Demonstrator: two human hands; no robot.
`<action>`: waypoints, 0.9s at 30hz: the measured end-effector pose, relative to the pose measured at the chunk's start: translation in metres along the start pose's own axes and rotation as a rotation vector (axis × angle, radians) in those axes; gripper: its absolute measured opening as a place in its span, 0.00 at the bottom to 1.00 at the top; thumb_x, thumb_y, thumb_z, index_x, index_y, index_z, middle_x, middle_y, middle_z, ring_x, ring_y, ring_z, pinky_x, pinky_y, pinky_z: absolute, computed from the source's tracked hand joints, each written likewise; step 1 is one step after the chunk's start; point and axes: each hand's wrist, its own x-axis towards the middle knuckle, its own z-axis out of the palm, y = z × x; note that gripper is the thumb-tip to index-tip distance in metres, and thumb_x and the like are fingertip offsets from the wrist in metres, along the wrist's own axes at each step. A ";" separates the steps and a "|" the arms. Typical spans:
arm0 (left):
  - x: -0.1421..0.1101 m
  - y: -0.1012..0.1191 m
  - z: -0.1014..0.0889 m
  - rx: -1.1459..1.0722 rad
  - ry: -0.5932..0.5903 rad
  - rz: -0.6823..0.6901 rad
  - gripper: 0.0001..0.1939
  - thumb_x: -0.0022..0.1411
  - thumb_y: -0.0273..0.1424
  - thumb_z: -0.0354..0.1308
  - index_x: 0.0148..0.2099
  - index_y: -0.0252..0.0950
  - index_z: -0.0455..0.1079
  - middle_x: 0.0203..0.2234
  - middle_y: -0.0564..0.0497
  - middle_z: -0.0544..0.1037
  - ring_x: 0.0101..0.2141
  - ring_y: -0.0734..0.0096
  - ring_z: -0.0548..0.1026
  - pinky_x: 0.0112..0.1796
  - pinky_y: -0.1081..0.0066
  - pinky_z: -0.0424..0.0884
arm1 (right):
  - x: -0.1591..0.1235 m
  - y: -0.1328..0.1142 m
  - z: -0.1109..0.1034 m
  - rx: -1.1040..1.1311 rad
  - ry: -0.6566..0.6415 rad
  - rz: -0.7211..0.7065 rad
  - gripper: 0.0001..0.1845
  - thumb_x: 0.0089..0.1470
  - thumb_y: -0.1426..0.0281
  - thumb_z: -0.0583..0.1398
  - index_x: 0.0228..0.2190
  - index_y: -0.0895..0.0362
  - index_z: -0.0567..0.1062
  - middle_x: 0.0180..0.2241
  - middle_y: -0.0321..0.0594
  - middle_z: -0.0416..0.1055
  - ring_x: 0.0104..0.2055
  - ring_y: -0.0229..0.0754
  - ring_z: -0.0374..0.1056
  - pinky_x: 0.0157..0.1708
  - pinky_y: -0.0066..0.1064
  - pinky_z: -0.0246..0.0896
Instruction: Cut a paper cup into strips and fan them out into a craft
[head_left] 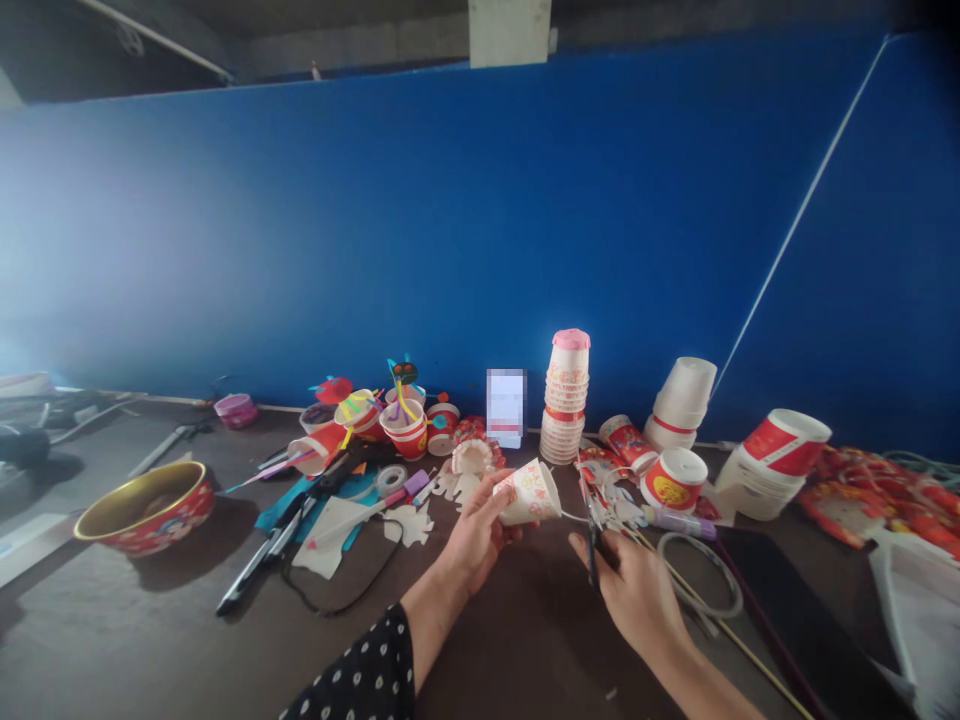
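My left hand (480,530) is closed round a white paper cup (531,492) with a pink and red floral print. The cup lies tilted on its side, its wider end toward the right. A thin white strip (574,517) curves out from that end toward my other hand. In my right hand (637,590) is a pair of scissors (592,540), blades pointing up and away from me. A small gap separates the scissors from the cup. Behind them stands a tall stack of printed paper cups (564,400) with a pink top.
A red and gold bowl (150,510) sits at the left. Near it are a tripod-like black stick (300,510), a tape roll (391,482) and cup figures (405,430). A blurred phone-like screen (507,405) stands at the back. More cups (776,465) and a coiled tube (731,585) are at right.
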 end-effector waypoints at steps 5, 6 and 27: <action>0.001 -0.002 0.000 -0.087 -0.006 -0.021 0.18 0.54 0.37 0.57 0.47 0.37 0.63 0.33 0.47 0.73 0.29 0.68 0.73 0.27 0.72 0.66 | 0.001 0.000 0.000 0.113 0.013 0.007 0.21 0.52 0.54 0.52 0.18 0.55 0.65 0.17 0.39 0.69 0.20 0.40 0.63 0.23 0.27 0.53; 0.001 -0.002 -0.001 -0.095 -0.020 -0.028 0.17 0.54 0.36 0.56 0.46 0.37 0.63 0.33 0.48 0.73 0.29 0.68 0.72 0.26 0.73 0.65 | 0.001 0.000 0.000 0.132 0.014 0.008 0.21 0.52 0.54 0.52 0.17 0.55 0.65 0.17 0.38 0.68 0.20 0.40 0.63 0.23 0.27 0.53; -0.001 0.001 0.003 -0.164 -0.021 -0.136 0.15 0.53 0.37 0.57 0.41 0.35 0.67 0.29 0.50 0.73 0.26 0.71 0.71 0.22 0.76 0.63 | 0.002 0.002 -0.001 0.242 0.042 0.017 0.15 0.52 0.58 0.53 0.29 0.57 0.69 0.25 0.41 0.72 0.29 0.43 0.69 0.28 0.28 0.60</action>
